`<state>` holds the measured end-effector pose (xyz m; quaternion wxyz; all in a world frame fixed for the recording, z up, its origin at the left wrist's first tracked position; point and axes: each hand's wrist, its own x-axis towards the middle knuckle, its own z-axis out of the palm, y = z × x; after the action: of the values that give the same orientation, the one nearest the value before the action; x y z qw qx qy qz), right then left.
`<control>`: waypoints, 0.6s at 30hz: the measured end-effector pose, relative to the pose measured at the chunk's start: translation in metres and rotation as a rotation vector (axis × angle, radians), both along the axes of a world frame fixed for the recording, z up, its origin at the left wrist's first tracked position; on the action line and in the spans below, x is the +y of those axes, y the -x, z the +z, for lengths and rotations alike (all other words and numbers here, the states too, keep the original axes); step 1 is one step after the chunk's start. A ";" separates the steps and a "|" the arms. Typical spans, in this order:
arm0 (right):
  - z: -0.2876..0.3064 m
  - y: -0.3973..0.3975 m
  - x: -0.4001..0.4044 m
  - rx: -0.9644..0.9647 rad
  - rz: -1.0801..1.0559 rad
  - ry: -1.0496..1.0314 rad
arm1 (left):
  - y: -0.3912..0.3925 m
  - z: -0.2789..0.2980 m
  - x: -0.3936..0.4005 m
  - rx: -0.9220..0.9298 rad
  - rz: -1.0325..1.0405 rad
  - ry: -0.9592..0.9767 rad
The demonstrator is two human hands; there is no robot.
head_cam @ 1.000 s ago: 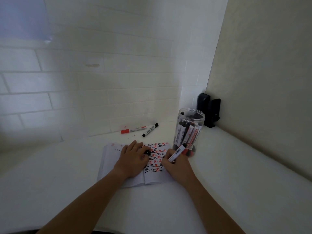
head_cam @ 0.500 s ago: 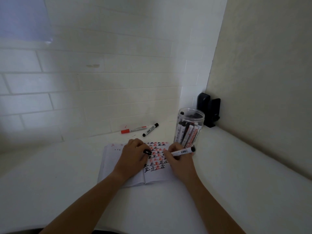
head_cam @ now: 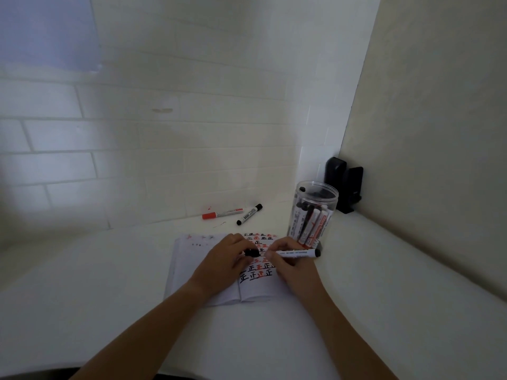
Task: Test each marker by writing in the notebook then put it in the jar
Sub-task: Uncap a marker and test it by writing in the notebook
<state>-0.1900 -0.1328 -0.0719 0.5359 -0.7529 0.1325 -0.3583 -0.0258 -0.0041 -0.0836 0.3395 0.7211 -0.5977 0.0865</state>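
Note:
An open notebook (head_cam: 197,272) lies on the white table, its right page filled with rows of red and black characters. My left hand (head_cam: 219,266) rests on it and pinches a black marker cap (head_cam: 251,253). My right hand (head_cam: 290,267) holds a white marker with a black end (head_cam: 297,253), lying level and pointing left toward the cap. A clear plastic jar (head_cam: 314,212) stands upright just behind my right hand with several markers inside. A red marker (head_cam: 222,213) and a black marker (head_cam: 249,214) lie on the table near the wall.
A black object (head_cam: 344,185) stands in the corner behind the jar. A white tiled wall runs along the back and a beige wall (head_cam: 439,160) closes the right side. The white table (head_cam: 109,297) spreads to the left and front.
My right hand lifted the marker from its slanted writing pose and turned it level, tip toward the cap in my left hand. My left hand stayed on the notebook.

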 end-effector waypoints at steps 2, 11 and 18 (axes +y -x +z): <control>-0.001 0.000 -0.001 0.005 -0.003 0.006 | 0.000 0.000 0.000 -0.008 -0.003 0.010; 0.000 0.001 0.002 0.056 0.042 0.083 | 0.002 0.000 -0.001 -0.039 -0.089 0.024; 0.000 0.003 0.003 0.096 0.150 -0.131 | 0.002 -0.002 0.000 -0.006 -0.061 0.051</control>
<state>-0.1931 -0.1299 -0.0714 0.6022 -0.7404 0.1245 -0.2713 -0.0280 -0.0041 -0.0858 0.3583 0.6934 -0.6182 0.0935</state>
